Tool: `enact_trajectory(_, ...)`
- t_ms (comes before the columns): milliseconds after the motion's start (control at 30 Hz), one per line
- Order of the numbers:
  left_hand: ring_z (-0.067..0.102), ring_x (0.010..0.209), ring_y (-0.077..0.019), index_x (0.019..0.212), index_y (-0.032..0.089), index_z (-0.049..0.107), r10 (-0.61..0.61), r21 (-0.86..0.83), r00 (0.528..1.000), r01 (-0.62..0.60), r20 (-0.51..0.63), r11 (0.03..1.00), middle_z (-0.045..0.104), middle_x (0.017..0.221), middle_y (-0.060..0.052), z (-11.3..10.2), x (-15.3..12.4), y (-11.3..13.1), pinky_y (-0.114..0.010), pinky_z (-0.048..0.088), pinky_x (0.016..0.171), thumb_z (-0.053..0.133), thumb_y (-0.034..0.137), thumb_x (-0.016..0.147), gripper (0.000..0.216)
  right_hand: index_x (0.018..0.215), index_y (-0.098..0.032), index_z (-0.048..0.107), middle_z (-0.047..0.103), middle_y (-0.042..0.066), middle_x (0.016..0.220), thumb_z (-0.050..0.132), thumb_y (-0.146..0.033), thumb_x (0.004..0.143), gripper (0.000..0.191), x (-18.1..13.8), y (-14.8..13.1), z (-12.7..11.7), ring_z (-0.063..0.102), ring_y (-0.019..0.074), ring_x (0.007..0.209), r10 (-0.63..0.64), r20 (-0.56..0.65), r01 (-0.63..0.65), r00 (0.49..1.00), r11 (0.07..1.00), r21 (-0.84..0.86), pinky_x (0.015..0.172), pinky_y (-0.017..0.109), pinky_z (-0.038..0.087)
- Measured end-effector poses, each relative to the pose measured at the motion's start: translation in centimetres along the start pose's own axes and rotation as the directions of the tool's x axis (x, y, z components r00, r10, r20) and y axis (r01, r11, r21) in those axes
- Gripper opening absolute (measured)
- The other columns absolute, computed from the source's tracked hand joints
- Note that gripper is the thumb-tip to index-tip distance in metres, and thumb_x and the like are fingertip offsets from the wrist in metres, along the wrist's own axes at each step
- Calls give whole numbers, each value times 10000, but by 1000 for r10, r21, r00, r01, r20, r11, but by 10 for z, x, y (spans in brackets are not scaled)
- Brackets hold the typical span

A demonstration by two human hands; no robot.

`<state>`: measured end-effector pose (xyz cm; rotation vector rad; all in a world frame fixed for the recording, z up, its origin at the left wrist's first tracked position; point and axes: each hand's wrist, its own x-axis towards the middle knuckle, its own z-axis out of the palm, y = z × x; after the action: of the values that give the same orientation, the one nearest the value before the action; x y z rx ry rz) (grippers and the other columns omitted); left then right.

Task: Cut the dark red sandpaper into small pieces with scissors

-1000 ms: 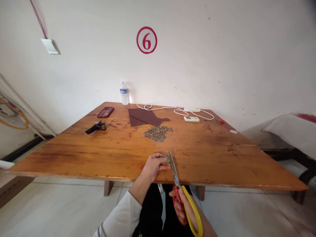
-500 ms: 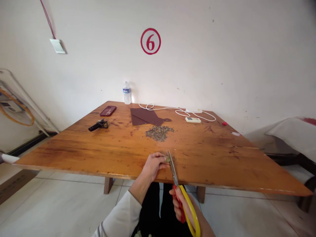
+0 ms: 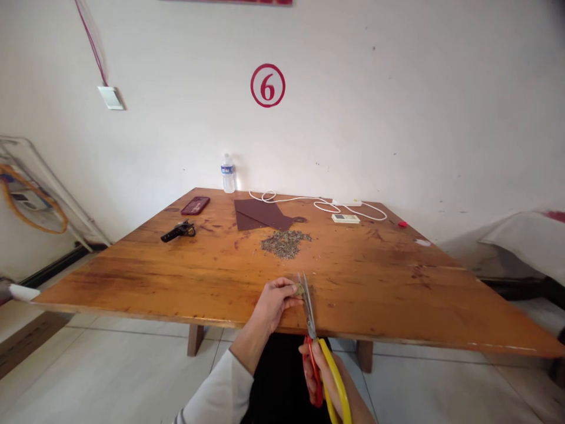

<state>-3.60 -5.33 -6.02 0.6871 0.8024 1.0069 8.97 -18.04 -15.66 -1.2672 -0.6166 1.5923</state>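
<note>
Between the thumb and fingers of my left hand [image 3: 277,300] is a small greenish piece [image 3: 300,290], maybe a dried leaf; its exact kind is too small to tell. My right hand [image 3: 324,371] grips a pair of scissors [image 3: 311,315] with one red and one yellow handle. The blades point away from me, slightly parted, right beside the greenish piece. Beyond both hands, a loose heap of grey-green clippings [image 3: 286,243] lies on the wooden table [image 3: 198,271].
Behind the heap lie dark brown sheets [image 3: 260,213]. A water bottle [image 3: 228,174] stands by the wall. To the left are a phone [image 3: 195,205] and black keys or similar [image 3: 178,231]. A white cable [image 3: 300,195] and a small white device [image 3: 345,218] lie at the back right.
The view has tilted up a little. The scissor blades are slightly closer together, and the yellow handle has moved nearer the red one. My left hand keeps its pinch.
</note>
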Motion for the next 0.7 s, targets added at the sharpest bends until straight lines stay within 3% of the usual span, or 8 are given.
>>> enact_trajectory(67,622,534,-120,585,122,654,6,0,1000,-6,-10,1000,655,580,-28,0,0,-1,-242,557,569,872,172,539,228,1103,-143,666,708,40,877,659,-474,932,372,1,2,4,662,156,640,12,-21,-13,1000,1000,-1,540,286,565)
enact_trajectory(167,618,517,-118,573,119,653,13,0,999,-13,-32,1000,647,557,-27,2,0,-1,-231,546,549,871,170,520,230,906,-141,670,536,-69,515,729,-735,701,631,1,1,9,428,72,340,44,-65,-41,997,998,43,296,185,323)
enact_trajectory(267,616,510,-117,562,118,642,13,-7,999,-14,-44,1000,643,551,-24,3,-1,-1,-232,549,547,871,159,503,240,875,-158,660,507,-93,486,788,-778,543,715,1,-3,12,397,55,319,73,-75,-65,994,993,97,280,171,303)
enact_trajectory(333,618,515,-120,558,119,636,14,-10,999,-14,-44,1000,642,553,-21,4,-1,-1,-239,557,553,872,152,498,246,863,-166,661,481,-101,474,810,-769,508,715,1,-3,11,383,53,313,92,-64,-84,994,990,111,278,172,291)
enact_trajectory(500,623,535,-131,552,113,631,-1,-5,999,1,-44,1000,652,566,-43,3,0,-1,-256,565,565,847,127,524,218,891,-188,693,475,-78,508,813,-707,611,602,4,-1,-4,398,62,331,72,-13,-70,997,991,111,318,185,279)
enact_trajectory(700,624,530,-139,538,111,619,-10,5,998,11,-59,1000,664,577,-62,6,-1,0,-270,565,558,801,91,555,184,836,-198,716,468,-64,473,817,-708,587,577,7,-1,-18,372,77,310,109,61,-115,992,988,107,314,203,276)
